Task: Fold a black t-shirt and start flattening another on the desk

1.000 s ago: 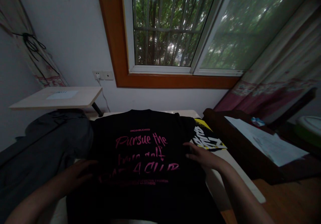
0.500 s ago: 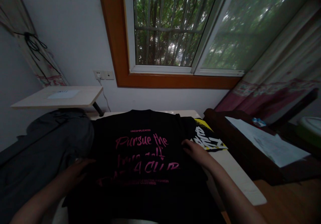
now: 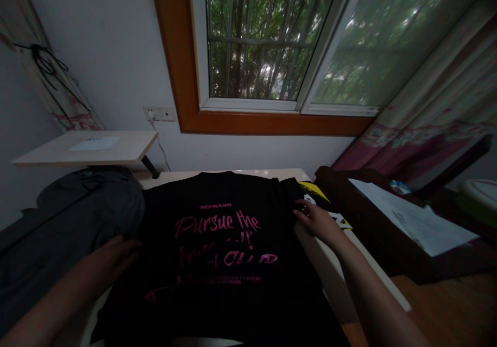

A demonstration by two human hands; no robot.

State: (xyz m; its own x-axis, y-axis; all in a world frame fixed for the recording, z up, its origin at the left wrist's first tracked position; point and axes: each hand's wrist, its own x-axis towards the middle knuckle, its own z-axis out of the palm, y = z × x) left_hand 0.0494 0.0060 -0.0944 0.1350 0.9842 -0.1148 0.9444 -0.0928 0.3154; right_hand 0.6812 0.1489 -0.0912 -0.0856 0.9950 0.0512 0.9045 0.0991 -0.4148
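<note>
A black T-shirt point(image 3: 233, 186) with pink lettering lies spread in front of me, its collar toward the window. My right hand point(image 3: 316, 220) pinches the sleeve edge on the shirt's right side, thumb and fingers together. At the opposite edge, my left hand point(image 3: 114, 259) is closed at the shirt's side, its fingertips dim against the dark cloth. Just beyond my right hand is a folded black garment point(image 3: 320, 197) with yellow and white print, partly covered by the shirt and hand. A dark grey garment point(image 3: 89, 207) is heaped beside my left hand.
The shirt lies on a pale table point(image 3: 357, 264). A small raised shelf point(image 3: 132, 147) holding a paper point(image 3: 95, 143) stands at the back left. To the right, a white sheet point(image 3: 411, 217) rests on a dark brown surface point(image 3: 337, 181). The window point(image 3: 256, 116) is behind.
My right hand has moved right and away from me, and the shirt's right sleeve is drawn outward over the yellow-printed garment. My left hand has shifted slightly left.
</note>
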